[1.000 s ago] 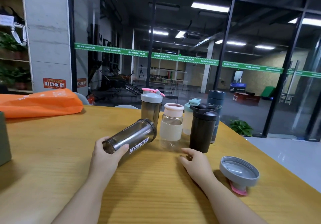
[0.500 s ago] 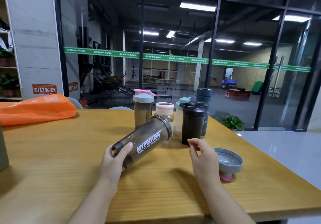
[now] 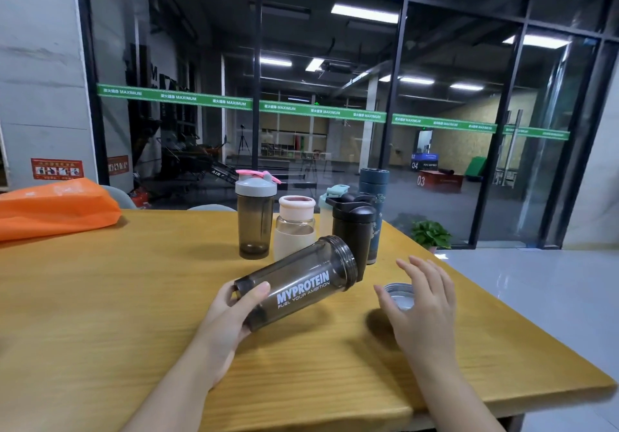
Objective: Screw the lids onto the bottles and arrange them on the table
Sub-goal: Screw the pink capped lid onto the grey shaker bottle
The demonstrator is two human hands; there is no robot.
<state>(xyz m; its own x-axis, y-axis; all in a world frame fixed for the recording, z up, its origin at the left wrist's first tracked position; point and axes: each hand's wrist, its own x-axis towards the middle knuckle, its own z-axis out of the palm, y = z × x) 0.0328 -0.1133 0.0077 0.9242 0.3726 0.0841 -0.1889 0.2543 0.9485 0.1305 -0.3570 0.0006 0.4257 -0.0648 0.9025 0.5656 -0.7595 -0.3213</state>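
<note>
My left hand (image 3: 231, 314) grips the base of a smoky, lidless MYPROTEIN shaker bottle (image 3: 301, 281), held tilted above the table with its open mouth up and to the right. My right hand (image 3: 422, 301) hovers with spread fingers over the grey lid (image 3: 397, 294), which lies upside down on the table and is mostly hidden by the hand. Behind stand capped bottles: a grey-lidded shaker with a pink flip cap (image 3: 255, 217), a clear bottle with a cream sleeve (image 3: 294, 227), a black shaker (image 3: 355, 227), a mint-capped bottle (image 3: 330, 204) and a dark blue flask (image 3: 373, 190).
The wooden table (image 3: 100, 314) ends close to the right of the lid and just in front of my arms. An orange bag (image 3: 57, 207) lies at the far left. A glass wall runs behind the table, and a potted plant (image 3: 430, 234) sits on the floor.
My left hand has lifted the shaker off the table and tilted it up. My right hand has moved right from the black shaker to above the grey lid.
</note>
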